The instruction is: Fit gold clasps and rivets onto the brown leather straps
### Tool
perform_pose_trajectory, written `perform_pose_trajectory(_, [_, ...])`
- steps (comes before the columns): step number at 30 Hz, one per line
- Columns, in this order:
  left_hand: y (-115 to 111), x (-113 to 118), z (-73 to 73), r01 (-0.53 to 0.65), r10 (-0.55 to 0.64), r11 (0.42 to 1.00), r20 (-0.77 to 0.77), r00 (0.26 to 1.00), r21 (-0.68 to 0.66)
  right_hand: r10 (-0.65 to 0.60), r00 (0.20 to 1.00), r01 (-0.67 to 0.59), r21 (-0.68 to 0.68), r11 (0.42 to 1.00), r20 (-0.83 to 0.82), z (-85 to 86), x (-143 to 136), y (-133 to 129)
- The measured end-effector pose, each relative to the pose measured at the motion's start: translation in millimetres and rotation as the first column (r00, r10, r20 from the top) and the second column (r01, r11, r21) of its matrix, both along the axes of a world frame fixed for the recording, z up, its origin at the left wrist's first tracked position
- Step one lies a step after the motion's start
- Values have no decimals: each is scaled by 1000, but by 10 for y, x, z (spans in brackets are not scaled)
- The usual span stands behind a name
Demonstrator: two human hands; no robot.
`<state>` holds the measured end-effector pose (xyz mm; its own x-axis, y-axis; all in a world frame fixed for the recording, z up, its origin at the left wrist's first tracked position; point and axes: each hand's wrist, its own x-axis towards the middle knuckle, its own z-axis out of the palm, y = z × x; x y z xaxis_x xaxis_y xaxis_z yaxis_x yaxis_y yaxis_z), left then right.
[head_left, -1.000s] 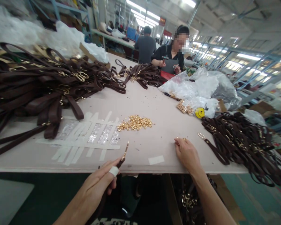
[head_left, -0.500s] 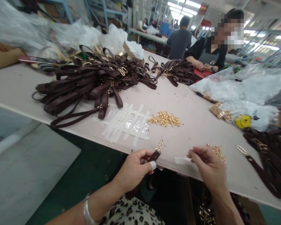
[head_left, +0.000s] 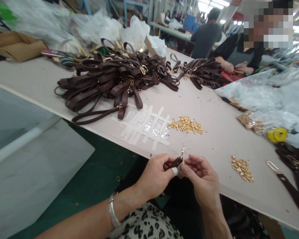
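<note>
My left hand (head_left: 153, 177) is closed around the end of a dark brown leather strap (head_left: 175, 163), with white tape wrapped on one finger. A narrow gold clasp (head_left: 183, 151) sticks up from that strap end. My right hand (head_left: 204, 179) is beside it, thumb and fingertips pinched close to the strap end. Whatever the right fingertips hold is too small to make out. Beyond my hands lies a pile of small gold metal pieces (head_left: 186, 125), and a second gold pile (head_left: 242, 169) is to the right.
A heap of brown straps with gold clasps (head_left: 107, 81) covers the table's far left. Taped clear plastic (head_left: 149, 126) lies nearer. At right are plastic bags (head_left: 266, 93), a yellow round item (head_left: 277, 134) and another strap (head_left: 292, 191). A co-worker (head_left: 249, 56) sits across the table.
My right hand has moved left from beside the right gold pile to the strap end in my left hand. The whole view has shifted, so the table things appear farther right.
</note>
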<state>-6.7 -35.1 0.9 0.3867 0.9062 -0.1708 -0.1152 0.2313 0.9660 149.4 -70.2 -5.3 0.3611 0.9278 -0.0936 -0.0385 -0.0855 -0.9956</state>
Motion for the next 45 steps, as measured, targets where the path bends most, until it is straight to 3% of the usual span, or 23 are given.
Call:
perform_pose_trajectory(6, [-10,-12,-22,15,-8,997,-89,996,79,43,997,-43,-12,999,63,-4,-40,-34])
perform_pose_trajectory(16, [-31,-15,-34,26,-2,990,-167,986,138,75,933,-67,-36,997,352,-10,-24,-70])
perform_pose_trajectory(21, [-12,-54,32,36,15,975,-224,974,219,36,955,-55,56,997,293,-50,-76,-81])
perform_pose_trajectory(25, [-8,-41,7,46,-18,988,-189,982,145,49,957,-77,86,993,285,-114,-52,-101])
perform_pose_trajectory(27, [-16,-19,-24,39,-28,996,-141,990,75,30,907,-87,117,989,421,-130,-12,-124])
perform_pose_trajectory(31, [-35,16,-48,39,-38,999,-50,998,26,-30,708,-178,220,959,706,-92,51,-167])
perform_pose_trajectory(33, [-42,21,-39,41,-40,999,-32,999,34,-49,633,-236,253,938,773,-57,57,-175])
perform_pose_trajectory(36, [-54,19,-21,41,-39,998,-43,998,44,-45,584,-301,268,915,811,-18,51,-180])
perform_pose_trajectory(45, [-79,21,-9,55,-54,998,-29,998,44,-9,703,-252,261,932,711,-81,68,-215])
